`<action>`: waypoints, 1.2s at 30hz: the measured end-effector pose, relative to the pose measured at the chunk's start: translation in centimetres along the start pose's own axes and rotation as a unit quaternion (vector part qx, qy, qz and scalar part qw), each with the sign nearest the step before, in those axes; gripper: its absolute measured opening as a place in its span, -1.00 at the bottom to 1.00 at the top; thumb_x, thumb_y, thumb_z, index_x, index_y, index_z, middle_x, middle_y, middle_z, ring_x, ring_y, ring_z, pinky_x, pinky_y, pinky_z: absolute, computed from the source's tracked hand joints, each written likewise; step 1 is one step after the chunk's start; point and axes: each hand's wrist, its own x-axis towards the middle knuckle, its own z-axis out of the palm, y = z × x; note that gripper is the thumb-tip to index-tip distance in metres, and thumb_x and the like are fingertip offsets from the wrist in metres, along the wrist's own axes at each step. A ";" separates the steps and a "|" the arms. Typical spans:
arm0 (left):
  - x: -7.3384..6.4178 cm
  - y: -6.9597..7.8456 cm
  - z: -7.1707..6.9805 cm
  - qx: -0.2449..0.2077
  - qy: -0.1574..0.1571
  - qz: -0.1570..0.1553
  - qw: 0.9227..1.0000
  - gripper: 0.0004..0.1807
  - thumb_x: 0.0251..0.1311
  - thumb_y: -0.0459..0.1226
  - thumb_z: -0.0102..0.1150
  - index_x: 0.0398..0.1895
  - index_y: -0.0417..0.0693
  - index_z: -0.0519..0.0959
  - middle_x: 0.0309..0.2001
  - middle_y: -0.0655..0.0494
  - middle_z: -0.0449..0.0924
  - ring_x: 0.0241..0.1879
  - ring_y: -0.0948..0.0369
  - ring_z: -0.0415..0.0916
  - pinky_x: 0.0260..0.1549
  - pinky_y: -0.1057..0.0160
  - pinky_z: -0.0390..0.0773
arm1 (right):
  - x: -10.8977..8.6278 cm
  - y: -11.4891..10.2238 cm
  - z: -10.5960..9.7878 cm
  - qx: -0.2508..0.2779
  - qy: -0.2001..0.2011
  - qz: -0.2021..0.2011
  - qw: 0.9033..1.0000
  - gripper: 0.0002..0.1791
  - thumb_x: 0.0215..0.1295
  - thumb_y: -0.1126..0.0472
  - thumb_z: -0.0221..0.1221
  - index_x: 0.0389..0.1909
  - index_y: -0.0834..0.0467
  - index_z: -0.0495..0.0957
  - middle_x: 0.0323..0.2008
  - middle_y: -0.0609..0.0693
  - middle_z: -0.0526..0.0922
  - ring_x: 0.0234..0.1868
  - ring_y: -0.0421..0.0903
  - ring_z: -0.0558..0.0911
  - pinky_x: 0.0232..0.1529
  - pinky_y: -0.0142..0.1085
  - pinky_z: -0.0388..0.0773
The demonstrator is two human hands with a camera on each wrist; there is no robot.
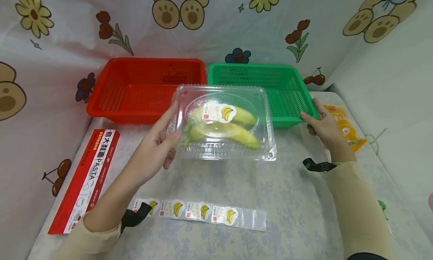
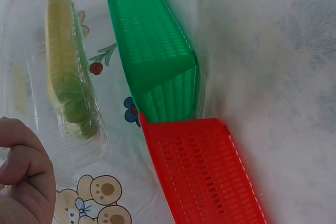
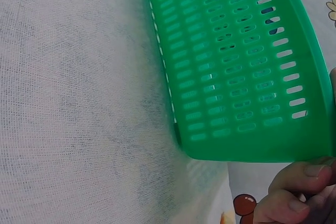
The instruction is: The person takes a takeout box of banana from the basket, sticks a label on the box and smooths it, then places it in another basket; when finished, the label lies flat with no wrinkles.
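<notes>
My left hand [image 1: 152, 153] grips the left edge of a clear plastic clamshell box [image 1: 267, 143], thumb on the near side. The box is raised above the table, in front of the baskets. Inside it lie yellow-green bananas [image 2: 65, 51], and a banana label [image 1: 218, 112] sits on its lid. My right hand [image 1: 324, 128] holds the right front corner of a green basket [image 1: 287, 121]; in the right wrist view, curled fingers [image 3: 310, 177] show under its rim. No contents show in the visible part of this basket, though the box hides its left front.
A red basket [image 1: 118, 115] stands left of the green one. A red pasta box [image 1: 84, 181] lies at the table's left. A strip of banana labels [image 1: 250, 218] lies in front. An orange packet [image 1: 348, 128] is beside my right hand. A patterned cloth hangs behind.
</notes>
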 end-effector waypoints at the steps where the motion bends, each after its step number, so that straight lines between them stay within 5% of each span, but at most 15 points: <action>1: 0.6 0.1 0.0 -0.006 0.000 0.001 1.000 -0.33 0.49 -0.13 -0.05 0.51 0.66 0.00 -0.66 0.01 0.24 -0.69 0.07 0.28 -0.68 0.20 0.51 | 0.0 0.0 0.0 -0.004 0.001 0.001 1.000 0.03 0.34 -0.05 0.20 0.58 -0.27 -0.33 -0.75 -0.18 0.26 -0.68 -0.06 0.13 -0.46 -0.11 0.01; 13: 9.0 2.8 2.2 -0.051 -0.008 -0.035 0.998 -0.35 0.49 -0.11 -0.07 0.51 0.66 0.01 -0.62 0.06 0.14 -0.66 0.19 0.13 -0.68 0.34 0.27 | 0.3 0.2 -0.1 -0.006 0.005 0.002 1.000 0.00 0.38 -0.01 0.17 0.58 -0.26 -0.33 -0.70 -0.18 0.38 -0.67 -0.08 0.19 -0.52 -0.16 0.08; 17: 10.8 4.6 3.4 -0.039 -0.011 -0.061 0.997 -0.32 0.50 -0.12 -0.10 0.57 0.52 -0.05 -0.09 0.02 0.44 -0.64 0.18 0.17 -0.64 0.36 0.30 | 0.3 0.5 0.0 0.002 0.006 -0.001 1.000 0.00 0.35 -0.03 0.19 0.58 -0.30 -0.29 -0.64 -0.17 0.42 -0.65 -0.08 0.20 -0.51 -0.16 0.07; 20: 12.5 4.9 4.3 -0.031 -0.010 -0.076 0.997 -0.32 0.50 -0.10 -0.11 0.57 0.52 -0.08 0.40 0.12 0.14 -0.60 0.17 0.21 -0.62 0.36 0.35 | 0.4 0.5 0.1 0.003 0.005 -0.005 1.000 0.00 0.34 -0.03 0.20 0.58 -0.30 -0.28 -0.62 -0.17 0.45 -0.65 -0.08 0.22 -0.52 -0.16 0.08; 24: 15.6 3.6 5.4 -0.048 -0.008 -0.092 0.995 -0.34 0.49 -0.06 -0.09 0.52 0.67 -0.06 0.45 0.15 0.09 -0.63 0.18 0.19 -0.63 0.32 0.34 | 0.5 0.6 0.0 0.018 0.001 -0.012 1.000 -0.02 0.37 0.01 0.18 0.58 -0.27 -0.27 -0.62 -0.16 0.46 -0.65 -0.08 0.22 -0.52 -0.16 0.07; 29: 18.8 2.0 7.1 -0.038 -0.012 -0.100 0.994 -0.35 0.47 0.00 -0.09 0.48 0.79 -0.07 0.34 0.14 0.25 -0.65 0.18 0.20 -0.62 0.29 0.36 | 0.6 0.7 0.0 0.060 -0.005 -0.017 0.998 -0.03 0.37 0.06 0.19 0.58 -0.26 -0.26 -0.60 -0.17 0.50 -0.65 -0.08 0.20 -0.46 -0.15 0.01; 32: 19.9 1.3 8.2 -0.023 -0.012 -0.101 0.995 -0.35 0.47 0.01 -0.12 0.48 0.79 -0.09 -0.16 0.08 0.47 -0.68 0.17 0.18 -0.62 0.27 0.36 | 0.5 0.9 -0.1 0.079 -0.006 -0.022 0.997 0.00 0.33 0.04 0.22 0.58 -0.28 -0.24 -0.56 -0.18 0.56 -0.64 -0.07 0.19 -0.44 -0.15 0.00; 36: 21.2 0.6 9.4 0.011 -0.002 -0.113 0.994 -0.36 0.47 0.01 -0.14 0.48 0.80 -0.08 -0.65 0.15 0.19 -0.73 0.18 0.16 -0.62 0.25 0.37 | 0.6 1.1 -0.1 0.090 -0.008 -0.024 0.996 0.01 0.31 0.02 0.24 0.58 -0.30 -0.22 -0.51 -0.19 0.60 -0.63 -0.05 0.17 -0.44 -0.16 0.00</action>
